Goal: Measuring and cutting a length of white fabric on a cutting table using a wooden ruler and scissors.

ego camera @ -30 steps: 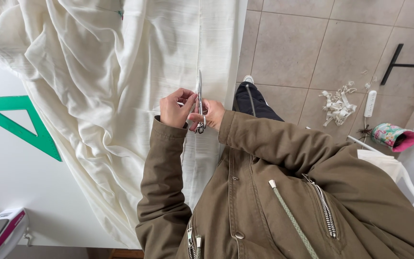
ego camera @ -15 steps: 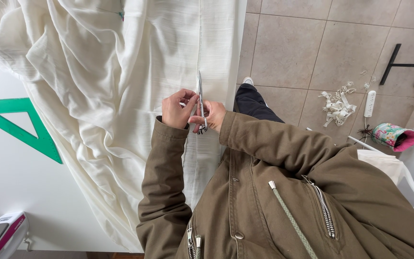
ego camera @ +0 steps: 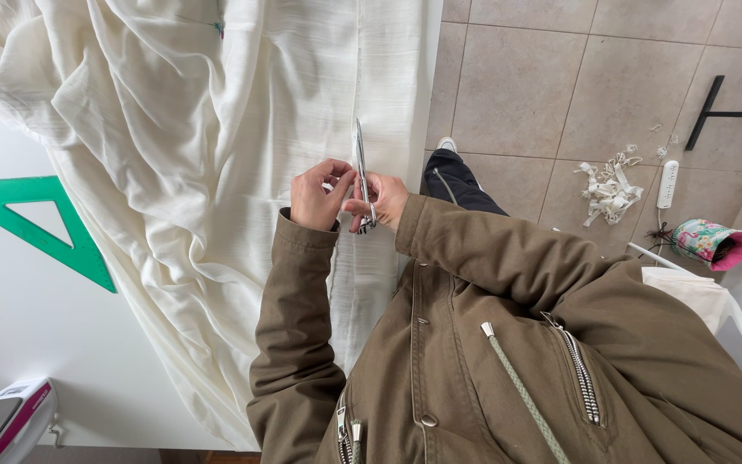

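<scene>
A large sheet of cream-white fabric (ego camera: 182, 129) lies rumpled over a white table (ego camera: 36, 318) and hangs off its edge. My right hand (ego camera: 380, 199) grips the handles of metal scissors (ego camera: 361, 167), whose closed blades point away from me over the cloth. My left hand (ego camera: 319, 193) sits right beside the scissors, fingers curled at the handle end and touching it. Both hands meet over a flat strip of the fabric near the table's edge. My olive-brown jacket sleeves fill the lower frame.
A green plastic set square (ego camera: 40, 219) lies on the table at the left. A white and pink device (ego camera: 10, 421) sits at the lower left. On the tiled floor are fabric scraps (ego camera: 607, 189), a white power strip (ego camera: 668, 184), a floral pouch (ego camera: 714, 243) and a black stand (ego camera: 736, 112).
Both hands stay together at the scissors; fingers shift slightly around the handles. The fabric has not visibly moved.
</scene>
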